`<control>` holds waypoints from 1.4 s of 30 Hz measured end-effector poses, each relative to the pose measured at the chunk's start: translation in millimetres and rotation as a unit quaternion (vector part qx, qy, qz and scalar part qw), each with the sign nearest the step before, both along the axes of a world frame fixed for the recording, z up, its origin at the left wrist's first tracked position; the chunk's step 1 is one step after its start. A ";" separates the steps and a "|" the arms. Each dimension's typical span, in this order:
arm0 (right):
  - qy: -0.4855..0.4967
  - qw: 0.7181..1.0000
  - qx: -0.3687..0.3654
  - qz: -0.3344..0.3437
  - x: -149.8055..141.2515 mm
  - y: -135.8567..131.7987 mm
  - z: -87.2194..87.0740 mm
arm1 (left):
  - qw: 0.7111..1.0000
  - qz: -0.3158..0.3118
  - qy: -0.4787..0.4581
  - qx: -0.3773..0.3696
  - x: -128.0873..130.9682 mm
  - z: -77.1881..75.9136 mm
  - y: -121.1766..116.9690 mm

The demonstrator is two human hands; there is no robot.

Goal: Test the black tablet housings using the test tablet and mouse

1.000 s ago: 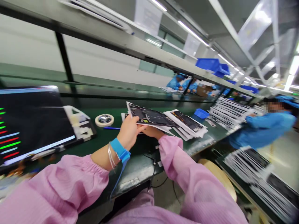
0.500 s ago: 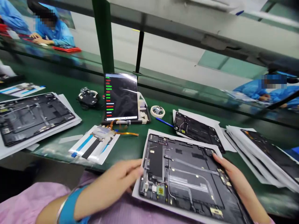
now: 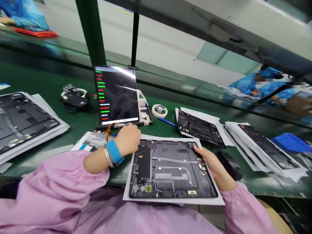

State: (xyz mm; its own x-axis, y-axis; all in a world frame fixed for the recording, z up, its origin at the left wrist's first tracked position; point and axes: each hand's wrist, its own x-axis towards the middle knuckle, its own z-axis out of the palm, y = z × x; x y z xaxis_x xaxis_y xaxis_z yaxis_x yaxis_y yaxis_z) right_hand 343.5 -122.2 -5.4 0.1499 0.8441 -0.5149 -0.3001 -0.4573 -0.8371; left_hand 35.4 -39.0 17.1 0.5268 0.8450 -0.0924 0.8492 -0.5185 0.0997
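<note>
An opened black tablet chassis [image 3: 168,169] lies on a white sheet over my lap at the green bench's edge. My left hand [image 3: 127,139], with a blue wrist strap, rests on the chassis's top-left corner, fingers curled near the base of a standing tablet [image 3: 116,94] that shows red and green bars. My right hand [image 3: 211,162] grips the chassis's right edge, thumb on top. An orange flex cable [image 3: 109,127] runs from the standing tablet's foot.
A tape roll [image 3: 159,110] and a blue pen [image 3: 167,122] lie behind the chassis. More chassis on paper sit at the right [image 3: 198,128], far right [image 3: 265,146] and left [image 3: 21,120]. A black device [image 3: 74,97] lies left of the screen. People in blue work across the bench.
The chassis has been drawn closer and squared over my lap. My left hand moved from its left edge up to its top-left corner by the standing tablet. The view shifted left and down.
</note>
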 end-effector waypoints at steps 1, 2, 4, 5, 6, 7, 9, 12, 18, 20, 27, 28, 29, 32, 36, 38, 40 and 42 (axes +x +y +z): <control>0.004 1.000 -0.005 -0.001 0.6 -0.1 -2.7 | 1.000 0.005 -0.006 -0.014 -3.7 -2.8 1.9; 0.005 1.000 -0.008 -0.001 1.2 0.0 -4.7 | 1.000 0.012 -0.013 -0.025 -7.5 -5.1 4.0; -0.002 1.000 -0.014 -0.002 1.1 1.0 -7.6 | 0.998 0.019 -0.038 -0.039 -14.9 -6.8 8.9; -0.012 1.000 -0.016 -0.007 0.1 2.3 -9.0 | 0.997 0.019 -0.063 -0.048 -18.3 -5.8 11.7; -0.025 0.999 -0.017 -0.015 -1.5 4.2 -10.7 | 0.993 0.017 -0.099 -0.061 -21.5 -3.7 14.5; -0.041 0.999 -0.015 -0.024 -3.8 6.7 -13.0 | 0.986 0.018 -0.145 -0.082 -24.3 -0.7 17.2; -0.065 0.998 -0.003 -0.026 -9.1 13.0 -19.5 | 0.959 0.027 -0.241 -0.145 -28.1 6.3 21.5; -0.097 0.995 0.026 0.012 -15.0 21.7 -29.6 | 0.925 0.026 -0.297 -0.235 -28.5 12.4 23.9; -0.458 0.849 0.248 0.084 -40.7 18.6 -4.7 | 0.912 0.000 -0.279 -0.302 -19.7 2.5 22.7; -0.475 0.792 0.280 0.262 -65.7 16.2 9.6 | 0.904 -0.005 -0.277 -0.325 -18.7 -1.6 24.0; -0.484 0.709 0.304 0.414 -133.1 40.5 -8.4 | 0.883 -0.024 -0.262 -0.388 -21.1 -15.2 29.7; -0.463 0.719 0.302 0.421 -133.2 44.1 -12.2 | 0.881 -0.023 -0.255 -0.397 -20.6 -16.5 29.2; -0.437 0.732 0.300 0.427 -131.8 46.7 -14.7 | 0.881 -0.021 -0.247 -0.402 -19.9 -17.4 28.3; -0.387 0.766 0.287 0.426 -126.0 48.9 -15.9 | 0.887 -0.013 -0.223 -0.405 -16.9 -17.2 24.7; -0.365 0.790 0.276 0.409 -125.1 46.2 -15.9 | 0.891 -0.015 -0.206 -0.403 -14.6 -15.8 22.4; -0.363 0.797 0.274 0.398 -126.6 45.6 -17.0 | 0.891 -0.020 -0.204 -0.405 -14.6 -16.3 22.5; -0.370 0.798 0.271 0.391 -128.1 45.4 -17.6 | 0.892 -0.026 -0.204 -0.403 -14.7 -17.2 22.5; -0.378 0.798 0.266 0.387 -129.0 45.3 -17.4 | 0.894 -0.029 -0.202 -0.398 -14.5 -17.5 21.8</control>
